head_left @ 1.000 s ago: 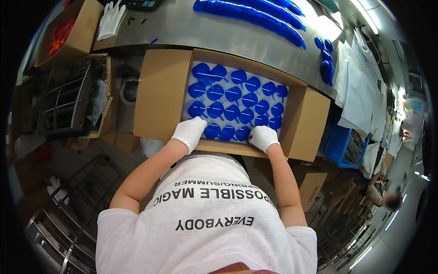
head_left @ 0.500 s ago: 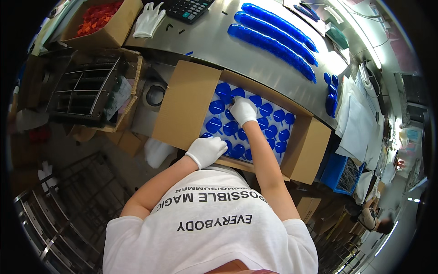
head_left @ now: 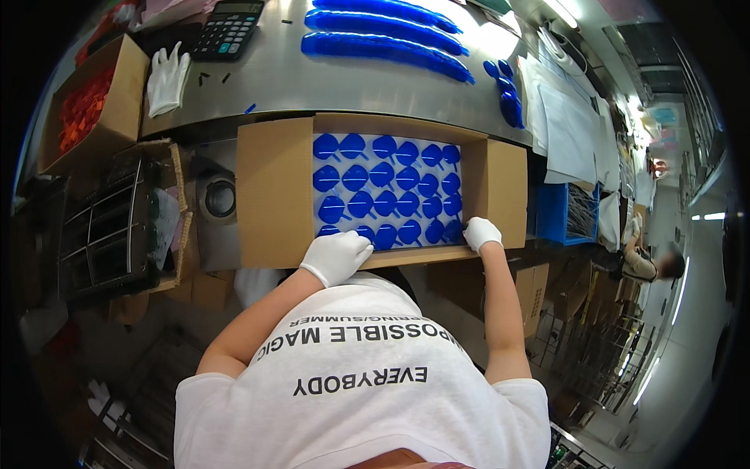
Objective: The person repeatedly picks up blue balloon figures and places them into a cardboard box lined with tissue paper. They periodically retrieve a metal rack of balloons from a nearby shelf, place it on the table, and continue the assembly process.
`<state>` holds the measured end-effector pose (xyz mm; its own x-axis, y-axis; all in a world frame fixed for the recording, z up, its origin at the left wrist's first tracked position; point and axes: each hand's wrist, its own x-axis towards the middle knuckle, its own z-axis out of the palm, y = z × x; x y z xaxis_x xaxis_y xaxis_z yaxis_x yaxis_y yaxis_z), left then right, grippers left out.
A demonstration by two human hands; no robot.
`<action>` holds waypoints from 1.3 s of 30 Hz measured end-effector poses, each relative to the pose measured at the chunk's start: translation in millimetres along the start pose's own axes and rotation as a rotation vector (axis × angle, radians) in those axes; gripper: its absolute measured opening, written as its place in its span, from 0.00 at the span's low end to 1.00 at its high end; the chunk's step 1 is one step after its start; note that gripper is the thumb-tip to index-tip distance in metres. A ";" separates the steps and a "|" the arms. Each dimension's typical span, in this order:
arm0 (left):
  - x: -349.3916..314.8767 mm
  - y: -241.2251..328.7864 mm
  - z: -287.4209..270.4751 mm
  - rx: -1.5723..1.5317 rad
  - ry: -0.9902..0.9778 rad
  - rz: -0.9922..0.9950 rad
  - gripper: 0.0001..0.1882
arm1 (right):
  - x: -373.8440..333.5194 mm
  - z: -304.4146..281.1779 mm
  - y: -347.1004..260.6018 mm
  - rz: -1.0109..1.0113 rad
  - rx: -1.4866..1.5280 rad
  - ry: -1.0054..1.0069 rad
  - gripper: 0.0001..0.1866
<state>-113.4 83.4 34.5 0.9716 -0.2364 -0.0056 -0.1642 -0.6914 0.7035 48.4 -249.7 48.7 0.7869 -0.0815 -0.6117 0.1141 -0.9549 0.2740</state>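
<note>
An open cardboard box (head_left: 275,168) lies in front of me, its side flaps folded outward. Inside, rows of glossy blue lens-shaped pieces (head_left: 381,174) with small stalks rest on a white sheet. My left hand (head_left: 337,256), in a white glove, is closed over the near wall of the box left of its middle, beside the front row. At the near right corner my right hand (head_left: 482,234), also gloved, closes on the box edge next to the last blue piece; its fingertips are partly hidden.
Behind the box, a metal table (head_left: 269,74) carries long stacks of blue pieces (head_left: 387,48), a calculator (head_left: 228,30) and a white glove (head_left: 167,80). A box of red parts (head_left: 84,109) stands left. To the right are a blue bin (head_left: 553,213) and, farther off, a person (head_left: 642,262).
My right hand has left the middle of the blue pieces and come to the box's near right corner. My left hand stays at the near wall. The view has turned.
</note>
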 end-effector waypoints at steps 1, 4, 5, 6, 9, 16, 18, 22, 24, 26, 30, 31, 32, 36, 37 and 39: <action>0.4 -0.2 0.2 0.011 -0.008 -0.006 0.09 | -2.2 -1.5 -5.5 -0.002 -0.030 0.006 0.12; 1.2 0.7 -1.0 0.012 0.023 -0.030 0.09 | -17.2 -18.9 -30.8 -0.240 0.062 0.076 0.18; 1.3 2.0 -1.1 0.011 0.040 -0.042 0.09 | -14.1 -16.3 -29.6 -0.339 0.053 0.045 0.19; 1.8 3.1 -2.5 0.041 0.030 -0.045 0.08 | -6.8 -3.1 -23.9 -0.374 0.051 0.105 0.17; 0.4 5.8 -3.7 0.066 0.070 -0.035 0.08 | 7.4 13.8 -13.8 -0.510 0.104 0.070 0.14; 4.0 11.5 -1.3 0.156 0.095 -0.122 0.06 | 8.6 -19.5 2.5 -0.505 0.593 0.032 0.10; 7.9 16.4 0.4 0.155 0.134 -0.124 0.06 | 10.0 -65.1 27.7 -0.423 0.937 0.175 0.08; 17.7 27.7 -1.2 0.199 0.145 -0.147 0.05 | 87.5 -101.2 144.1 -0.094 1.206 0.816 0.14; 16.2 31.8 -1.4 0.201 0.188 -0.171 0.04 | 152.2 -105.0 207.5 0.021 0.907 1.024 0.18; 16.0 33.8 -0.4 0.221 0.225 -0.173 0.03 | 203.5 -130.6 251.5 0.080 0.598 1.004 0.19; 19.7 32.1 1.6 0.224 0.218 -0.167 0.04 | 261.0 -187.9 297.3 0.165 0.341 0.797 0.15; 21.5 32.9 1.8 0.222 0.210 -0.166 0.04 | 266.8 -182.7 304.4 0.124 0.290 0.802 0.14; 24.0 32.0 1.0 0.220 0.199 -0.161 0.04 | 278.4 -167.6 312.2 0.088 0.239 0.806 0.14; 17.3 38.5 -1.0 0.228 0.232 -0.182 0.04 | 214.4 -127.1 285.7 -0.229 0.305 0.812 0.11; 19.3 38.4 -0.8 0.216 0.236 -0.175 0.04 | 191.9 -114.6 285.2 -0.296 0.286 0.909 0.08; 17.1 39.7 -1.1 0.199 0.248 -0.175 0.04 | 146.9 -109.9 267.4 -0.383 0.187 1.004 0.20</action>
<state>-103.1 52.6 63.1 0.9957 0.0531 0.0761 0.0020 -0.8318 0.5550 261.1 -485.7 113.7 0.8648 0.4195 0.2758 0.4297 -0.9026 0.0257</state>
